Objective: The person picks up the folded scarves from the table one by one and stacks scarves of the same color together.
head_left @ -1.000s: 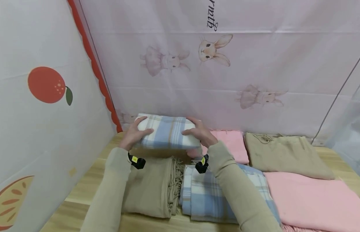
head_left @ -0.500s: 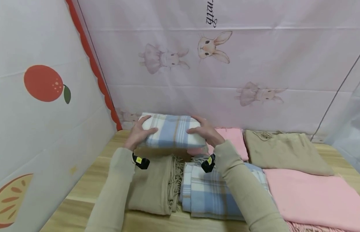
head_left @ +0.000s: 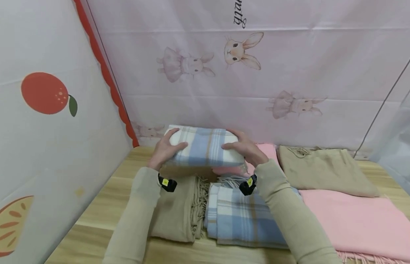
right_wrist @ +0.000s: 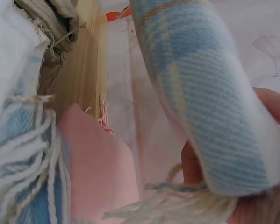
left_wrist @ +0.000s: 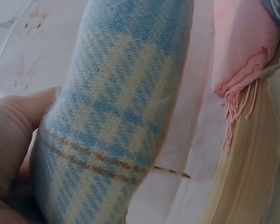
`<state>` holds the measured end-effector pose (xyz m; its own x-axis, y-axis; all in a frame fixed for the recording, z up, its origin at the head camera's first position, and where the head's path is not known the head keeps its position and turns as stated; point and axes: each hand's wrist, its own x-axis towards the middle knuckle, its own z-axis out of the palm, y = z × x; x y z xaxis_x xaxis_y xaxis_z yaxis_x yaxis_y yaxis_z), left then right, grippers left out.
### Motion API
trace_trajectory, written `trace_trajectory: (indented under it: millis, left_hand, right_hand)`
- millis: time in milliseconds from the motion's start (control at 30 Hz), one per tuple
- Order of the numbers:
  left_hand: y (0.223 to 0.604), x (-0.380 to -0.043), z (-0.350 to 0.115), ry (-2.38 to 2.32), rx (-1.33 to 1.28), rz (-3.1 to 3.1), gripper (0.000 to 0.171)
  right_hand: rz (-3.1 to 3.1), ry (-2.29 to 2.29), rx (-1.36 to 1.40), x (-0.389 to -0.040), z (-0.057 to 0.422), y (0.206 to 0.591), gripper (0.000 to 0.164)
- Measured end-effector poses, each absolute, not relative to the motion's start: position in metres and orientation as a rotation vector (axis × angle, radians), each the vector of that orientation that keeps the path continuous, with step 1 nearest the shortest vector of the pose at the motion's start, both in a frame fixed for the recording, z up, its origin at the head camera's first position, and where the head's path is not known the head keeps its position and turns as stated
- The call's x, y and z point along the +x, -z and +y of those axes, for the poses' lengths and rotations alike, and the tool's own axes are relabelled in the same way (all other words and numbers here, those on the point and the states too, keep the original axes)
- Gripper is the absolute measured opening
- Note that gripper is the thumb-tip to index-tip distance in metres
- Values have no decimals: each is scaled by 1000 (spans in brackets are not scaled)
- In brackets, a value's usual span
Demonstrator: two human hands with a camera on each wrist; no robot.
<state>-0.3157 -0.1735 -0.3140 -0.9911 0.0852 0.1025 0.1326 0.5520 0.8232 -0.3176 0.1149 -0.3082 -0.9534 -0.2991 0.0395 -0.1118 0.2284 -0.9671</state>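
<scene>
A folded plaid scarf (head_left: 205, 146), blue and white with thin brown lines, is held up at the back of the table, between both hands. My left hand (head_left: 166, 149) grips its left end, thumb on the near face and fingers over the top. At the opposite end my right hand (head_left: 247, 149) grips it the same way; the right wrist view shows pale fringe (right_wrist: 177, 205) hanging beside those fingers. Below lie a folded beige scarf (head_left: 175, 212) with fringe on its right side and another blue plaid scarf (head_left: 241, 216), partly behind my right forearm.
A pink scarf (head_left: 267, 152), partly covered by my right hand, lies behind. To the right are a beige scarf (head_left: 323, 170) and a larger pink scarf (head_left: 356, 220) on the wooden table (head_left: 102, 205). Printed curtains (head_left: 191, 106) stand close at the back and left.
Both hands have carried the held plaid scarf a little to the right. More of the pink scarf behind is now covered. The scarves on the table stay in place.
</scene>
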Motion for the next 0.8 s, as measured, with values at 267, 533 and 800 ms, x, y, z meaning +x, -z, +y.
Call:
trace_trajectory:
  millis: [267,533,800]
  left_hand:
    - [309,-315,-163,1454,-202,-2701,75]
    - [310,-312,-162,1446,-207,-2691,74]
    - [311,-312,-153,1513,-207,-2658,73]
  right_hand:
    - [2315,1819,-403,-315,126,304,77]
    - [2396,1758,-366,-315,126,301,76]
    - [2358,1777,-352,-310,134,299,76]
